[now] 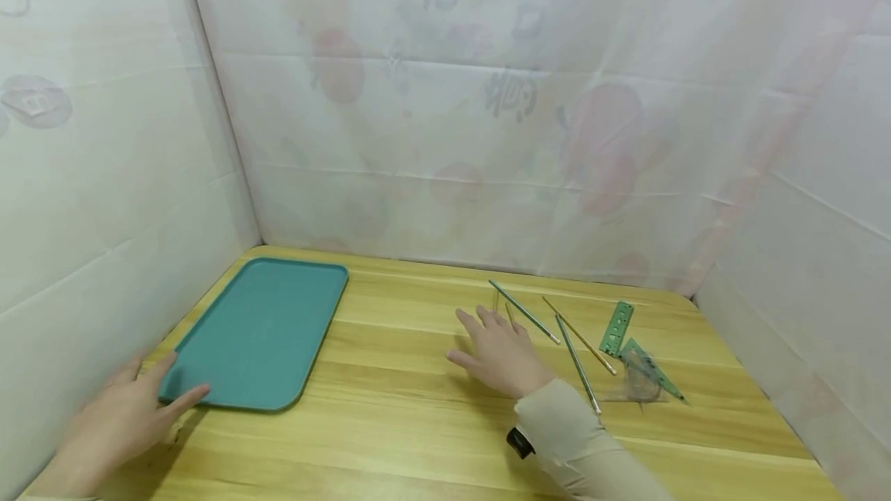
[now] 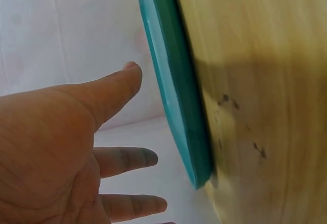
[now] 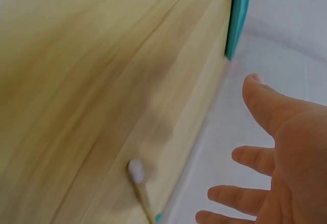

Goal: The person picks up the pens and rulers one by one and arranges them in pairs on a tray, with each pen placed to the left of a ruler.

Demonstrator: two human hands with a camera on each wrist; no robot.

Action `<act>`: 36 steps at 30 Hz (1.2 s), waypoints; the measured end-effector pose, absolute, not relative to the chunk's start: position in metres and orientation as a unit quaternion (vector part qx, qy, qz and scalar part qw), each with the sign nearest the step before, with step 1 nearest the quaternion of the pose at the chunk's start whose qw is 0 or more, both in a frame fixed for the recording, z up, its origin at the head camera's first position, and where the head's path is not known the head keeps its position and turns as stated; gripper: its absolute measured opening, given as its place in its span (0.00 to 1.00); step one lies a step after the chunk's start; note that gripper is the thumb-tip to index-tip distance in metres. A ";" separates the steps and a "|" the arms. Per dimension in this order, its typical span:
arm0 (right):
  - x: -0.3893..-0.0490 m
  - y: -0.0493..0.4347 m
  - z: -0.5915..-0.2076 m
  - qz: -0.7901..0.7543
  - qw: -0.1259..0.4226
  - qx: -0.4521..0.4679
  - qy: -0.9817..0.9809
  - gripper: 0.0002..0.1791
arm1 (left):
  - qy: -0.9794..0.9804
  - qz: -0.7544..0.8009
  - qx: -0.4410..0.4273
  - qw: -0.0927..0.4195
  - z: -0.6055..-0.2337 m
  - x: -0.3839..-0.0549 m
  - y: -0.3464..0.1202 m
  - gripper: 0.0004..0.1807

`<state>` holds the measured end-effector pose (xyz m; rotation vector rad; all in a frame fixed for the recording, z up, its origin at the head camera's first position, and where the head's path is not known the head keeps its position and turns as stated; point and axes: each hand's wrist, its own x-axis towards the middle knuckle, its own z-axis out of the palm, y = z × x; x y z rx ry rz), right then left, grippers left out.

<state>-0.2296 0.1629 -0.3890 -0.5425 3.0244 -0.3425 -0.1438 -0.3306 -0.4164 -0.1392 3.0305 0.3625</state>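
Note:
At the near left corner of a teal tray [image 1: 264,331], my left hand [image 1: 125,412] hovers with thumb and fingers spread. Bare air shows between the left fingers [image 2: 127,161] and the tray's edge [image 2: 176,81] in the left wrist view. My right hand [image 1: 503,354] is over the table left of the pencils, its fingers stretched out and holding nothing. Dark green pencils [image 1: 522,310] [image 1: 577,362] and a yellow pencil [image 1: 578,335] lie beside it. Thin yellow sticks [image 1: 510,314] show partly behind its fingers. A pencil's white eraser end [image 3: 135,172] appears in the right wrist view.
Farther right lie a green ruler [image 1: 616,328] and a green set square [image 1: 654,371], with a crumpled see-through greyish item [image 1: 640,383] overlapping the set square. Pale cloth walls [image 1: 445,138] stand along the back and both sides of the wooden table [image 1: 390,424].

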 end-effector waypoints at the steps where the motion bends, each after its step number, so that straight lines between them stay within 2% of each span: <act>1: -0.233 0.158 -0.390 -0.109 0.026 -0.179 0.977 0.42 | 0.991 0.119 -0.049 0.048 -0.417 -0.144 -0.332 0.62; 13: -0.254 0.102 -0.394 -0.088 0.036 -0.198 0.976 0.40 | 0.985 0.128 -0.057 0.101 -0.422 -0.144 -0.339 0.62; 26: -0.260 0.044 -0.392 -0.037 0.018 -0.205 0.978 0.38 | 0.986 0.121 -0.053 0.101 -0.431 -0.146 -0.343 0.61; 32: -0.265 0.022 -0.397 -0.028 0.022 -0.208 0.978 0.37 | 0.988 0.120 -0.047 0.084 -0.430 -0.146 -0.340 0.55; 36: -0.267 0.008 -0.402 -0.022 0.029 -0.203 0.978 0.37 | 0.985 0.128 -0.062 0.096 -0.425 -0.147 -0.337 0.50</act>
